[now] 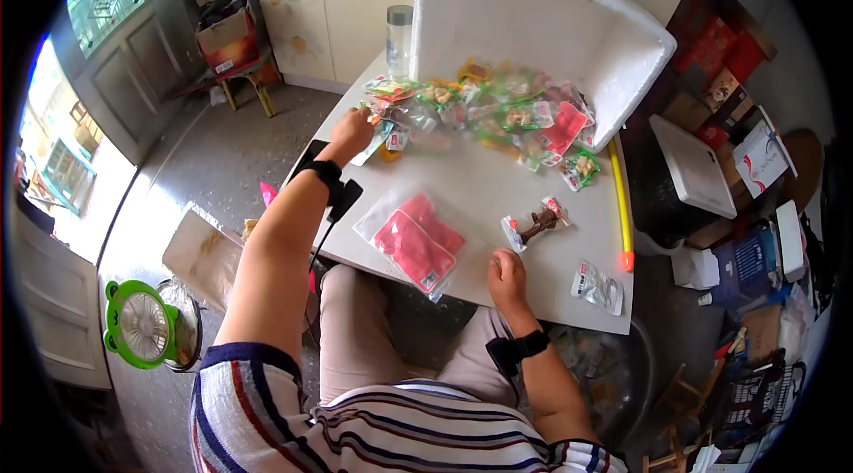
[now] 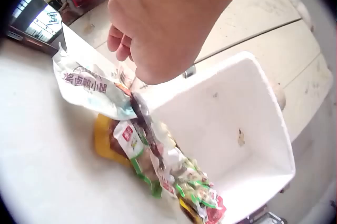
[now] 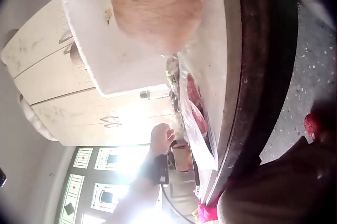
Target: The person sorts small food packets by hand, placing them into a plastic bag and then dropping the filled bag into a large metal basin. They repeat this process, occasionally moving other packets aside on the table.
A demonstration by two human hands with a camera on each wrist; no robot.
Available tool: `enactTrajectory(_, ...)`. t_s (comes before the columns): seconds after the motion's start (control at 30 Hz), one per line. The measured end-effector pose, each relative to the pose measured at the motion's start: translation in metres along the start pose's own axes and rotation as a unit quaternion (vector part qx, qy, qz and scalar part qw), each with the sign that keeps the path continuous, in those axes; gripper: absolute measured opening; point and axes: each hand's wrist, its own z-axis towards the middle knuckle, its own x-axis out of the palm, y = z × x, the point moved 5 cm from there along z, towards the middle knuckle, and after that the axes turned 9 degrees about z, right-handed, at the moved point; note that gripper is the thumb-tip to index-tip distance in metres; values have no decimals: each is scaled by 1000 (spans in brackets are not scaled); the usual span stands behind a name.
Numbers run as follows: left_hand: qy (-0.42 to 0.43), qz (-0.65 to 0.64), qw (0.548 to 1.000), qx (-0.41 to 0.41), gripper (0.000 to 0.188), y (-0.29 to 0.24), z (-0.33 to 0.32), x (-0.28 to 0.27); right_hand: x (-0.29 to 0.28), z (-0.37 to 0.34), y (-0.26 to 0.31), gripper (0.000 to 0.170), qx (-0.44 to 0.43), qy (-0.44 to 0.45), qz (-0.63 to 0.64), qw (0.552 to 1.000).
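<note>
My left hand (image 1: 353,131) reaches to the left end of a heap of small food packets (image 1: 520,113), its fingers bent. Right by it, a white packet with dark lettering (image 2: 87,87) leans against the heap in the left wrist view; I cannot tell if the fingers pinch a packet. At the table's near edge rests my right hand (image 1: 507,278), loosely curled, with nothing visible in it. Just beyond it lies a clear-wrapped brown meat snack (image 1: 538,222). A silver packet (image 1: 597,287) lies to its right, and a clear bag of red packets (image 1: 416,240) to its left.
Behind the heap, a white foam box (image 1: 542,38) lies on its side, its opening facing me. A lidded bottle (image 1: 399,42) stands at its left. Along the table's right edge runs a yellow stick (image 1: 619,206). A green-rimmed fan (image 1: 142,324) stands on the floor at left.
</note>
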Motion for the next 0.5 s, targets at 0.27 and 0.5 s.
enactTrajectory(0.27, 31, 47, 998, -5, 37, 14, 68, 29, -3, 6, 3, 14, 27, 17, 22, 999)
enactTrajectory(0.5, 65, 118, 987, 90, 19, 26, 106, 72, -4, 10, 4, 13, 48, 26, 21, 998)
